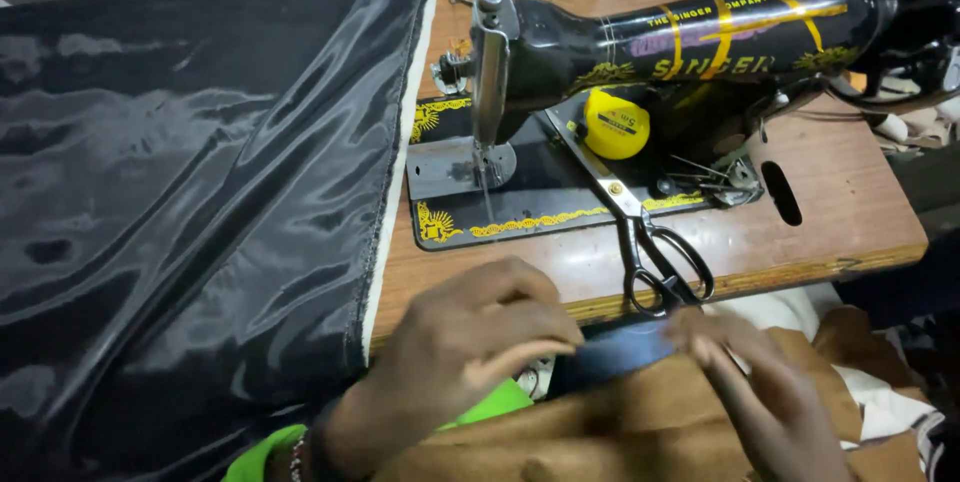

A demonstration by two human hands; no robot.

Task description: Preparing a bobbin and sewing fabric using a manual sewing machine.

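Both hands sat at the lower edge of the head view, partly motion-blurred. Left hand [470, 342] had its fingers curled together, pinching one end of a narrow dark blue-grey fabric strip [620, 350]; right hand [760, 382], more blurred and cut off by the frame bottom, had its fingertips closed on the strip's other end, though the exact grip there was hard to make out. The strip lay just in front of the wooden bench [840, 192] edge, over brown cloth [650, 422] in the lap. A bright green piece [490, 404] showed under the left wrist, mostly hidden. On the bench stood a black sewing machine with gold decoration [700, 42], its right end cut off. A round yellow tape measure [615, 124] with a small pale label rested on the machine base; black-handled scissors [655, 247] lay beside it, handles toward the hands. Shiny black satin fabric [190, 192] covered the bench's left side.
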